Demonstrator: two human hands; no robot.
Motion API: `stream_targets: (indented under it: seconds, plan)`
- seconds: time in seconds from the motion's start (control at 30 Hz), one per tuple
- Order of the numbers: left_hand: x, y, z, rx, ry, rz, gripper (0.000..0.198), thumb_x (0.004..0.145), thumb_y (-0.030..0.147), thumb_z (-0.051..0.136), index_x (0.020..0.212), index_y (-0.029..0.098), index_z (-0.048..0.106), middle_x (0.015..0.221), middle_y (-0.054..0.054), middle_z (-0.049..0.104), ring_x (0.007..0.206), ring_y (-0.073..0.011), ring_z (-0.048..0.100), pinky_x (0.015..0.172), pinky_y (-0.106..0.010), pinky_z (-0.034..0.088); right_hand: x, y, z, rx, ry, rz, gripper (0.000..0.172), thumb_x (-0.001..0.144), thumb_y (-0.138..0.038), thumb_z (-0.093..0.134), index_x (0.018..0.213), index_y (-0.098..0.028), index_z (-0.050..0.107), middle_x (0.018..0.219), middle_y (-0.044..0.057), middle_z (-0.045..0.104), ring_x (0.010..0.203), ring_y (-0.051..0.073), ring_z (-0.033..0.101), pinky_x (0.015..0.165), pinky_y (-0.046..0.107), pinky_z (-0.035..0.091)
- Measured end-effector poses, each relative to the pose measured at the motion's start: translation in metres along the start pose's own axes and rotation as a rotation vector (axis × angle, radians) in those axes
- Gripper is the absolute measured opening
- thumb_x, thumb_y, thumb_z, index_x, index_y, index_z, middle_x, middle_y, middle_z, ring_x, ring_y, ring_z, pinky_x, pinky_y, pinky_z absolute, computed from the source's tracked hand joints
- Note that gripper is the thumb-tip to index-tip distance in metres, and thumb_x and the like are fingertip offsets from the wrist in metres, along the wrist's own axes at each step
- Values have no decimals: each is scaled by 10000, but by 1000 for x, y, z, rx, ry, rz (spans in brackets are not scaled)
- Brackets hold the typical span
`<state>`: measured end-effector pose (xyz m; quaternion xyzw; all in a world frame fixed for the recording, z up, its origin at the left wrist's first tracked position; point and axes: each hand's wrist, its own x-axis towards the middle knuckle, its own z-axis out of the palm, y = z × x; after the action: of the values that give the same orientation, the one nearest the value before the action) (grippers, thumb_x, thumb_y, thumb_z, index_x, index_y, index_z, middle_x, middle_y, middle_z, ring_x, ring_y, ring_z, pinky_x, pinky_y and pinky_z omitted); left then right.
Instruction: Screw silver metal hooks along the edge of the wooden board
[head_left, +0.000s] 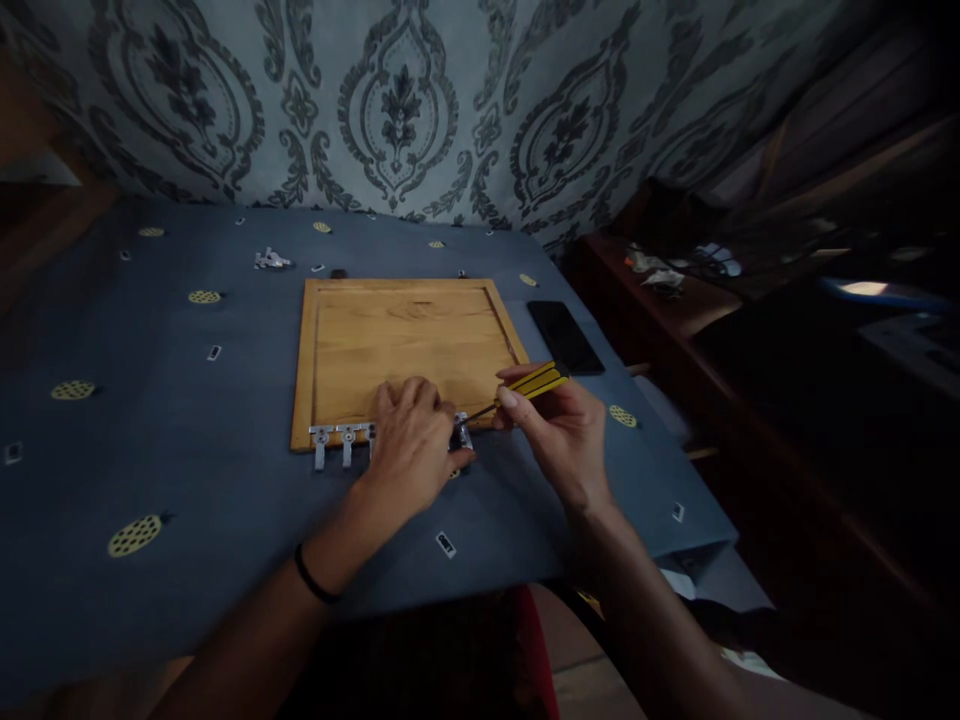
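Note:
A light wooden panel [409, 345] with a raised frame lies flat on the table. Along its near edge runs a metal hook rail [347, 440], its hooks hanging past the wood. My left hand [412, 440] presses on the rail's middle, fingers curled and thumb pointing right; it hides part of the rail. In my right hand [562, 430] is a screwdriver [536, 382] with a yellow and black handle, gripped between thumb and fingers. Its shaft slants down left to the rail's right end. Whether the tip sits in a screw is too small to tell.
A black phone [565, 337] lies right of the panel. Small metal pieces [271, 259] rest at the back left. The blue patterned tablecloth [150, 460] covers the table, which meets a patterned curtain [397, 110]. Dark furniture [810, 400] stands at the right.

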<state>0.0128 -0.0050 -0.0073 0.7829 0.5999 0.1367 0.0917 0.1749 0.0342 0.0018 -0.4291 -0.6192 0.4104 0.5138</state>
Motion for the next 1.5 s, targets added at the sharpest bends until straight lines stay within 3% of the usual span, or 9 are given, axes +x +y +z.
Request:
stream_targets:
  seconds: [0.17, 0.27, 0.47, 0.63, 0.7, 0.9, 1.5]
  plan:
    - [0, -1, -1, -11, -8, -1, 415, 825, 457, 835, 1090, 157, 725, 1132, -128, 663, 1175, -333, 544, 1003, -521, 393, 4, -7, -14, -5, -179, 44, 293, 787, -486, 841, 865, -212, 777, 786, 12, 726, 590, 128, 699, 591, 266, 624]
    - [0, -1, 0, -17, -2, 3, 421, 827, 445, 834, 1105, 148, 724, 1137, -135, 661, 1177, -342, 547, 1007, -535, 393, 6, -9, -15, 0, -201, 47, 304, 765, -486, 859, 843, -205, 773, 818, 20, 722, 591, 128, 695, 567, 263, 618]
    - [-1, -1, 1, -7, 20, 2, 381, 838, 447, 825, 1084, 176, 719, 1135, -120, 671, 1181, -329, 544, 1008, -518, 391, 6, -4, 8, -80, -8, -19, 378, 681, -489, 908, 772, -195, 690, 705, -19, 664, 482, 92, 569, 420, 215, 485]
    - [-1, 0, 0, -25, -4, -6, 373, 839, 433, 829, 1072, 163, 720, 1152, -127, 674, 1188, -330, 553, 1029, -530, 390, 1, -10, 20, -56, 233, -129, 327, 824, -505, 793, 803, -210, 654, 641, -41, 637, 415, 78, 528, 406, 221, 468]
    - [-1, -1, 1, -31, 4, -3, 368, 838, 433, 830, 1057, 159, 719, 1147, -126, 673, 1196, -333, 548, 1037, -535, 384, 0, -13, 19, -46, 273, -159, 309, 853, -495, 769, 812, -211, 653, 682, -28, 669, 417, 75, 542, 413, 223, 474]
    - [-2, -1, 2, -28, 21, 6, 384, 833, 446, 832, 1057, 157, 716, 1142, -124, 666, 1193, -329, 540, 1034, -532, 379, -2, -7, 8, 5, 153, -56, 338, 839, -496, 788, 984, -219, 662, 813, -7, 731, 464, 84, 600, 472, 240, 535]
    - [-2, -1, 3, -26, 11, 0, 406, 838, 449, 823, 1076, 136, 723, 1142, -125, 664, 1201, -332, 550, 1035, -540, 389, -8, 6, 9, 27, 88, -42, 302, 879, -490, 753, 942, -211, 657, 800, -3, 750, 476, 89, 604, 506, 241, 550]
